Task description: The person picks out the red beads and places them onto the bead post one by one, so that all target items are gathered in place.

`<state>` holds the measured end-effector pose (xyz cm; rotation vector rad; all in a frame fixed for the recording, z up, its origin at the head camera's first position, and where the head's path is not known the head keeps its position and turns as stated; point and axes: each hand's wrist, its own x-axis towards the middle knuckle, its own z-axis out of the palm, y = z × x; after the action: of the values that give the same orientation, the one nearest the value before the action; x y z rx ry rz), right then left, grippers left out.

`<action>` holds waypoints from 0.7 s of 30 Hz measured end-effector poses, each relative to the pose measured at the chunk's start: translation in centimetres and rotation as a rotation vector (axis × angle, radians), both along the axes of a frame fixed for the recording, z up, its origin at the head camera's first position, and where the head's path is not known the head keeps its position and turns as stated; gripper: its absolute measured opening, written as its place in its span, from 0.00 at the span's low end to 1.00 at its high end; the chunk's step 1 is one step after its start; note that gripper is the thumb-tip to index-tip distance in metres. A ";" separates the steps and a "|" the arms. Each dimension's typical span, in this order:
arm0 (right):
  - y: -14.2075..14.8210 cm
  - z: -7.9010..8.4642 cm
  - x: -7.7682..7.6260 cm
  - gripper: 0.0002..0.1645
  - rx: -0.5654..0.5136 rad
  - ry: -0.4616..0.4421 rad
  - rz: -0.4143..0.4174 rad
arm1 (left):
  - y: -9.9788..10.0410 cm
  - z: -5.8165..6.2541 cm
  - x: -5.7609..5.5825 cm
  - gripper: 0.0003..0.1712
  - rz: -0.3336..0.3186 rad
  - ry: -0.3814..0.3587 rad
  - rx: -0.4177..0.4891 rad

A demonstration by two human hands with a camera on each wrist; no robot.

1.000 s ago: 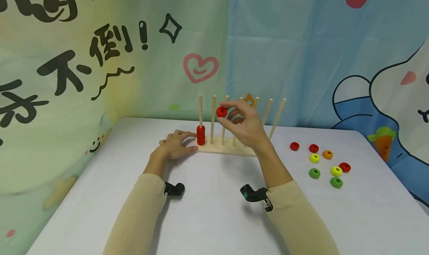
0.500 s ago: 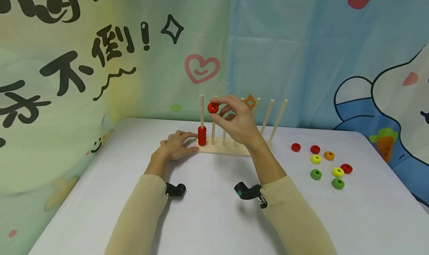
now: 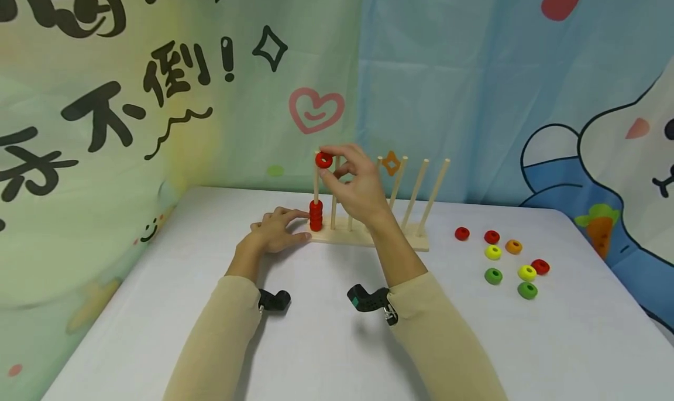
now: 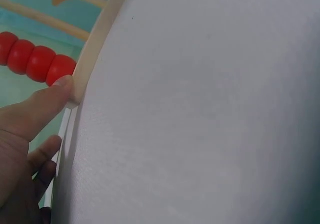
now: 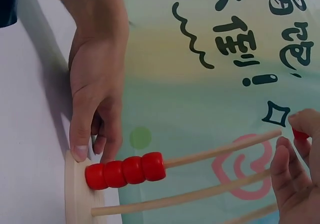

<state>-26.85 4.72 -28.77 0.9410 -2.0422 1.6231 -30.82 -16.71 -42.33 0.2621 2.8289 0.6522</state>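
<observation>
A wooden peg rack (image 3: pixel 344 237) with a row of upright pegs stands on the table. Several red beads (image 3: pixel 316 216) are stacked at the bottom of its leftmost peg. My right hand (image 3: pixel 362 187) pinches another red bead (image 3: pixel 319 163) between thumb and forefinger, right at the top of that peg. In the right wrist view only a sliver of this held bead (image 5: pixel 300 133) shows beside the peg tip. My left hand (image 3: pixel 275 230) holds the left end of the rack's base, its thumb (image 4: pixel 60 84) on the front edge and the other fingers behind.
Loose beads lie on the table right of the rack: several red ones (image 3: pixel 461 233), an orange one (image 3: pixel 513 247), two yellow ones (image 3: pixel 492 252) and two green ones (image 3: pixel 527 290). A printed curtain (image 3: pixel 421 85) hangs behind the table (image 3: pixel 316 342).
My right hand has carried the red bead leftward and slightly up, past the second and third pegs to the top of the leftmost one. The left hand stays at the base.
</observation>
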 end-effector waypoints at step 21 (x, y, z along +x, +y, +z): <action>-1.4 -1.8 -4.1 0.22 0.087 -0.064 -0.129 | 0.0 -0.3 0.0 0.34 0.006 0.025 0.013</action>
<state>-30.95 3.36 -30.59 0.7778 -2.1842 1.5263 -30.82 -16.72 -42.63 0.2660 2.8515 0.6740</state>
